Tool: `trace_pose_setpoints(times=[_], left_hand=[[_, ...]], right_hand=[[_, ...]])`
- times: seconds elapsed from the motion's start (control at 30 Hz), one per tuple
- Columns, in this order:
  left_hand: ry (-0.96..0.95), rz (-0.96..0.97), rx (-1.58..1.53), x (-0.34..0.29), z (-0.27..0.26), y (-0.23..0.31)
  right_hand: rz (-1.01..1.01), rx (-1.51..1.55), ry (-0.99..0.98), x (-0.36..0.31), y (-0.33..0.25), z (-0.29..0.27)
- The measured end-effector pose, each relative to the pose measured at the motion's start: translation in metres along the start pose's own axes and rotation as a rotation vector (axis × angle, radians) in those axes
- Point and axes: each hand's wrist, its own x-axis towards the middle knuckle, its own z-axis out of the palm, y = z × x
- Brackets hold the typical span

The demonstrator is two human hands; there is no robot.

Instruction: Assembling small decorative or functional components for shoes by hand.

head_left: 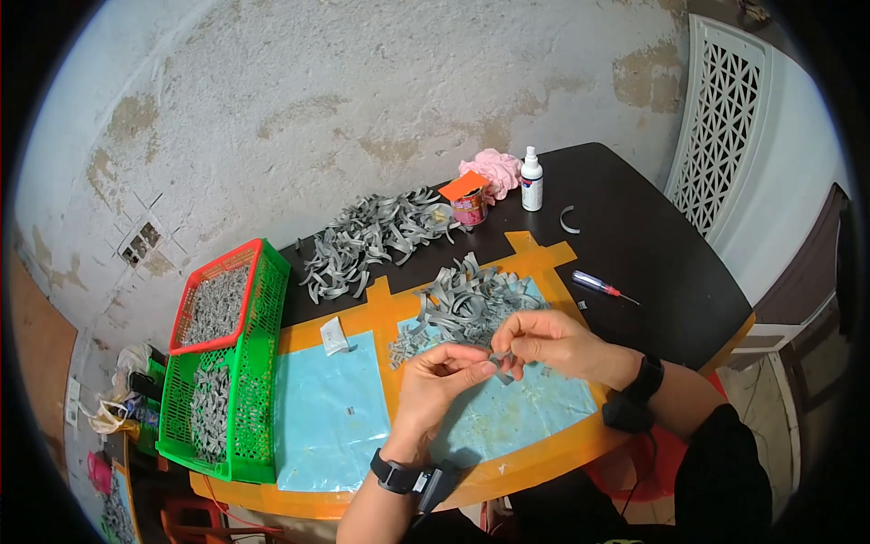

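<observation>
My left hand (444,374) and my right hand (557,344) meet over the blue sheet (517,426) on the table. Between their fingertips is a small grey plastic piece (504,374), partly hidden by the fingers; both hands pinch it. Just beyond them lies a heap of grey curved strips (467,295). Small grey bits (410,344) are scattered at that heap's left edge, close to my left hand. A larger pile of similar curved strips (381,238) lies farther back on the dark tabletop.
At the left, a green basket (254,399) holds small grey parts, with a red-rimmed basket (252,295) on its far end. A white packet (333,336) lies nearby. Toward the back right are a spray bottle (532,186), a tin (469,210), a pink cloth (495,170) and a screwdriver (598,284).
</observation>
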Motion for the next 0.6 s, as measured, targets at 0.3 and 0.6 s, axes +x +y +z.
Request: trace_pose_setpoints(times=[0.3, 0.6], left_hand=[[-0.057, 0.073, -0.055, 0.001, 0.011, 0.002], [-0.156, -0.035, -0.084, 0.000, 0.009, 0.004]], right_hand=[[0.031, -0.054, 0.036, 0.001, 0.011, -0.004], [-0.040, -0.251, -0.032, 0.002, 0.011, -0.006]])
